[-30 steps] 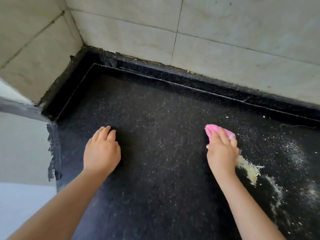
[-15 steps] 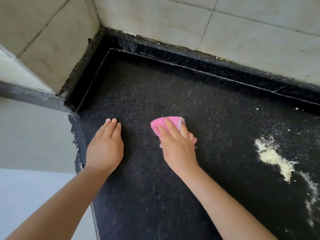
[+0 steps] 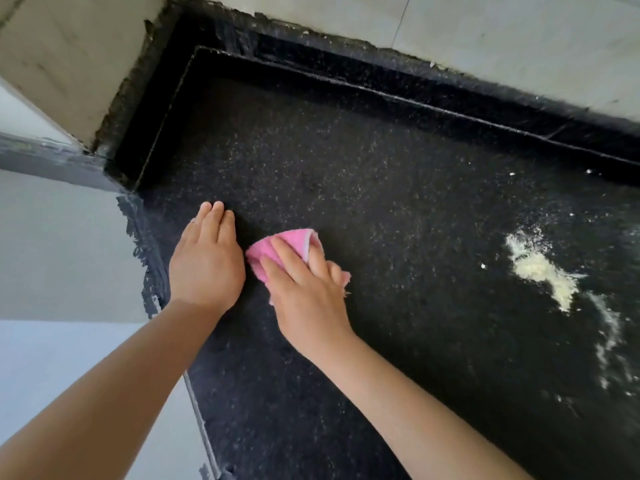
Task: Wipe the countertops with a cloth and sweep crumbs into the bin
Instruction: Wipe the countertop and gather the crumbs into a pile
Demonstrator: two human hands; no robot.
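Two bare forearms are seen, with no sleeve shown up to the frame's edge. The left hand (image 3: 207, 263) and right hand (image 3: 304, 292) are uncovered, fingers held together.

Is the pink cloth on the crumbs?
No, the cloth is under the right hand, far left of the crumbs.

Right hand (image 3: 304, 289) on pink cloth (image 3: 277, 247), beside flat left hand (image 3: 206, 268).

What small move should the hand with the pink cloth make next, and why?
Probably sweep the cloth back to the right: the right hand presses it down close beside the left hand, while the crumbs lie far right on the counter.
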